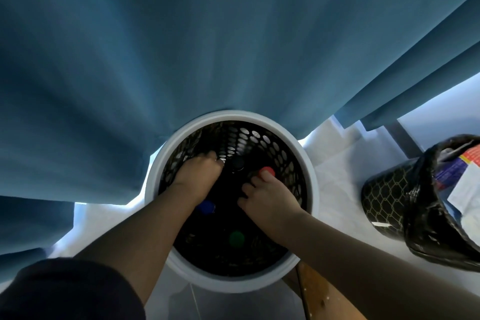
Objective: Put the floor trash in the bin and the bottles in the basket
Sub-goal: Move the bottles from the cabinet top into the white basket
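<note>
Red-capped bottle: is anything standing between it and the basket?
Nothing visible does. The red-capped bottle is already inside the basket, with fingers of the right hand at its cap.

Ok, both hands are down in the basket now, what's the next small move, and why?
Probably release the red-capped bottle and lift the right hand straight up. Its fingers curl round that bottle, which sits below the rim of the basket, in there with a blue cap and a green cap. The left hand is by a dark cap; its grip is unclear.
</note>
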{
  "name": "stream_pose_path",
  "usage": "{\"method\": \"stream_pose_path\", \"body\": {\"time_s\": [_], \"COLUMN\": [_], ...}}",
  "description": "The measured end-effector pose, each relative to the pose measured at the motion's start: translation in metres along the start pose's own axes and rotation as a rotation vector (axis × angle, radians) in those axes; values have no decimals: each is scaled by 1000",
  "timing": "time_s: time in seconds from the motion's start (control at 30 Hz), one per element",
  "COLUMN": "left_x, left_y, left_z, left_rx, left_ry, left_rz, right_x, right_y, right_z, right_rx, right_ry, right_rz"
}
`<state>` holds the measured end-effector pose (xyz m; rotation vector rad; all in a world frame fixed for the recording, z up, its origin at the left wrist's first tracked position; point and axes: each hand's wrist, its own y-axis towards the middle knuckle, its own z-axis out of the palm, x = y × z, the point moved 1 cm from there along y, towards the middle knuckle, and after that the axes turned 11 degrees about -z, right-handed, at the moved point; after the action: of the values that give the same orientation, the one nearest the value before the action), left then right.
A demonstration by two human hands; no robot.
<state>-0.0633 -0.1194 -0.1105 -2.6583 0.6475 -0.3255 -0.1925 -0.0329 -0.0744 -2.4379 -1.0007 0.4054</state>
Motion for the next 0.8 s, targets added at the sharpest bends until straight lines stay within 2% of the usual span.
{"method": "stream_pose_path", "body": {"time_s": [0.1,0.2,0.3,0.37,0.43,0.5,0.57,0.67,0.8], "left_x": [3,-1,-4,-5,-6,-6,-5,-4,-10], "left_y": [-1,-2,-16,-28,-36,-38,-35,-28,-24], "left_z": [1,-4,-7,-6,6,18,22,29,30], "left_rx": [24,-12,-162,-173,-31,163,262,360,358], "left_ry": [47,67,112,128,143,188,162,75,63], "left_rz": [-30,-5,283,441,488,399,333,284,285], "right_x": [4,7,7,6,5,4,3,4,2], "right_y": [2,-3,-4,-4,-4,-2,0,6,10], "right_z": [1,4,7,6,4,4,4,6,10], "right_rx": [89,197,259,260,272,286,289,271,258], "right_ry": [-25,142,278,307,337,368,397,438,475], "right_rz": [-28,-38,7,24,38,59,99,134,172]}}
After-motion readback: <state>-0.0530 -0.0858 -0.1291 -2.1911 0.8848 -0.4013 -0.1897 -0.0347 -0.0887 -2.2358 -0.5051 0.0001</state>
